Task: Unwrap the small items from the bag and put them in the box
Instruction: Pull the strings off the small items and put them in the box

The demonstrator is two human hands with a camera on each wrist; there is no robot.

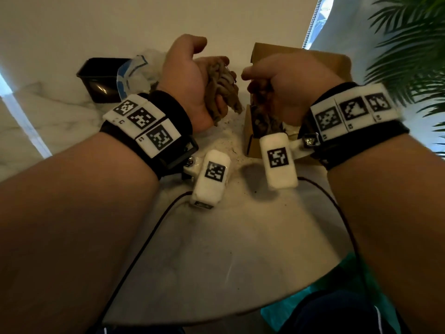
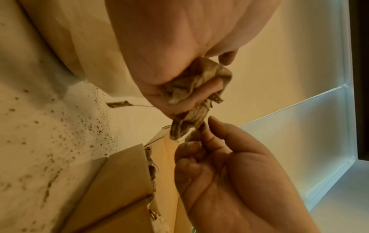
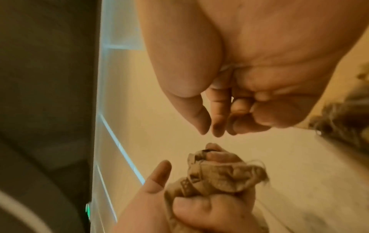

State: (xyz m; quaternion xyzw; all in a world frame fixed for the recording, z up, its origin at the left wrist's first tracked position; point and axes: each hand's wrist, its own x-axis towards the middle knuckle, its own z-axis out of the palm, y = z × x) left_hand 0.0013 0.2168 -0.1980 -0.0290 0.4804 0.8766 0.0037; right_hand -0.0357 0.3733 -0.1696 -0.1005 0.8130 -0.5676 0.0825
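The left hand gripped a crumpled brown wrapping in curled fingers, while the right hand, beside it above the cardboard box, pinched a small item between thumb and fingertips.

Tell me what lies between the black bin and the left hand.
Head view: a crumpled clear plastic bag lies between the black bin and left hand.

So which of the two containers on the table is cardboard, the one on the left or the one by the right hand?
The one by the right hand: the brown cardboard box. The left one is a glossy black bin beside the plastic bag.
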